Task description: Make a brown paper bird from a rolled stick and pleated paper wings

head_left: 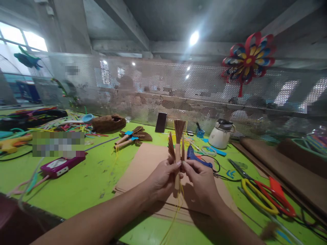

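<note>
In front of me is an upright brown paper tube (177, 182) with a fringed, brush-like top (180, 129). Pleated brown pieces flank it, one on the left (171, 147) and one on the right (183, 149). My left hand (162, 177) is closed around the middle of the tube, thumb in front. Beside it, my right hand (201, 177) is closed in a pinch at the lower end of the right pleated piece, against the tube. Yellow thread (176, 212) trails from the tube's lower end. Fingertips partly cover where the pieces meet.
Brown paper sheets (139, 166) lie beneath my hands on the green table (99, 190). Similar tube pieces (125, 139) rest farther left. A blue glue gun (198, 158), scissors (259, 195) and a white kettle (219, 136) are rightward. A phone (160, 122) stands behind; a purple power strip (62, 165) lies left.
</note>
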A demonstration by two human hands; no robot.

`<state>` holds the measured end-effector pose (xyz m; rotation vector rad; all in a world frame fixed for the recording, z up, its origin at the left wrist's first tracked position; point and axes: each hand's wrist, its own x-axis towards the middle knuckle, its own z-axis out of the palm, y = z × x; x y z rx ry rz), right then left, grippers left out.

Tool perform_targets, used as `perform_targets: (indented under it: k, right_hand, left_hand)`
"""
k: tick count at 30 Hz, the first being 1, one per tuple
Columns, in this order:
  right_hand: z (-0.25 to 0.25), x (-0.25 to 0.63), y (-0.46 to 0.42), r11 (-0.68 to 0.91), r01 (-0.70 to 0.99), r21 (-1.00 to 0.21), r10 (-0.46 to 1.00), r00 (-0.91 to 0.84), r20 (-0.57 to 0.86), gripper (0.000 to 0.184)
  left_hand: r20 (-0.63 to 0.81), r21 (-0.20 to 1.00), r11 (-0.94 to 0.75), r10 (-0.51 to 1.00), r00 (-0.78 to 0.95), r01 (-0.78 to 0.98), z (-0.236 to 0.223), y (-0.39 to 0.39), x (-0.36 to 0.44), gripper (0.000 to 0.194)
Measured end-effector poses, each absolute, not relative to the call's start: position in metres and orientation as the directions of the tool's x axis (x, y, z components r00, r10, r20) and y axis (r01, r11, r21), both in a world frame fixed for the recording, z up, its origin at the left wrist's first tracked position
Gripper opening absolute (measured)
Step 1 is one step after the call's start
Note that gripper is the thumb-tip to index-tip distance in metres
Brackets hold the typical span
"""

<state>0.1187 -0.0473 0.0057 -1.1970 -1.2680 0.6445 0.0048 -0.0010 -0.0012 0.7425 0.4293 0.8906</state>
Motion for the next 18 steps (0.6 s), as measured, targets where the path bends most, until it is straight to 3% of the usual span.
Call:
perform_targets:
  k: [5, 18]
  right_hand:
    - [0.001, 0.122, -0.043, 0.321, 0.145, -0.936, 0.911, 0.224, 0.347, 0.025]
    - [-0.011, 0.125, -0.035, 0.36, 0.254, -0.898, 0.902, 0.151, 0.404, 0.025]
  left_hand:
    - [-0.091, 0.716, 0.483, 0.78, 0.619, -0.503, 0.0, 0.001, 0.003, 0.01]
    - [-0.036, 0.74, 0.378, 0.848, 0.529, -0.556, -0.001, 0.001, 0.004, 0.019]
